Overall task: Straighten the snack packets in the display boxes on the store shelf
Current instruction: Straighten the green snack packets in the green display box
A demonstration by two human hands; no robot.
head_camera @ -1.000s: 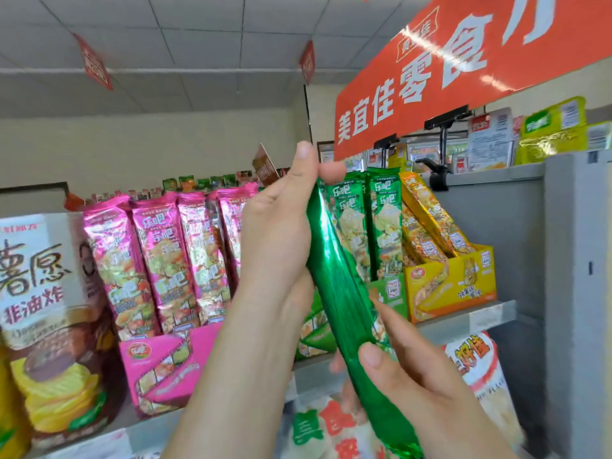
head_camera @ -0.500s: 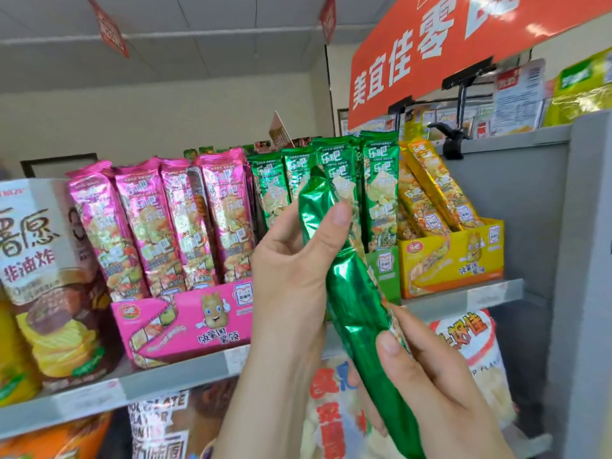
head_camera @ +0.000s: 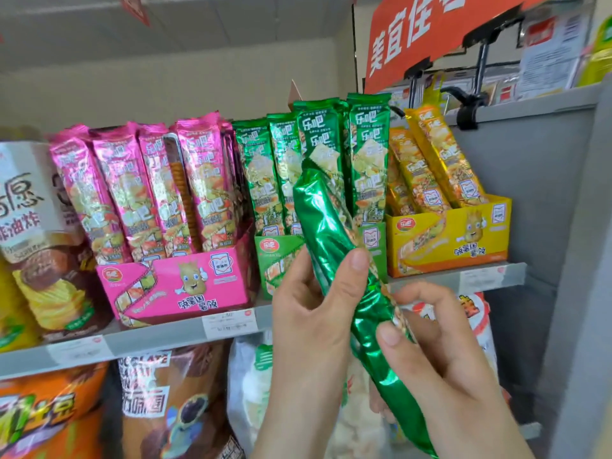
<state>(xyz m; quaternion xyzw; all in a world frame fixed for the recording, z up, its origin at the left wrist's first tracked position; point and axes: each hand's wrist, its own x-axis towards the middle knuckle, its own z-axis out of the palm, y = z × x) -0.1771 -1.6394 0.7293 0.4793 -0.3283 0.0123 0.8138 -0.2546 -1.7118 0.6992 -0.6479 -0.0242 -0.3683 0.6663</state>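
On the shelf [head_camera: 159, 336], the pink display box [head_camera: 178, 286] holds its pink packets [head_camera: 149, 193] upright and fairly even. Beside it, the green display box [head_camera: 275, 260] has its green packets [head_camera: 367, 154] standing at uneven heights. Over the last 1 second the left hand [head_camera: 311, 313] has slid from the top seal of the held packet [head_camera: 324, 233] to its middle, and the packet has come closer to that box, its upper end now in front of the row. It is probably about to be slotted back, but it is not in yet. The left fingers grasp it with the thumb across the front. The packet is long, shiny crinkled foil, tilted from upper left to lower right, its plain side showing. The right hand [head_camera: 440, 352] pinches its lower part. The yellow display box [head_camera: 447, 240] stands furthest right.
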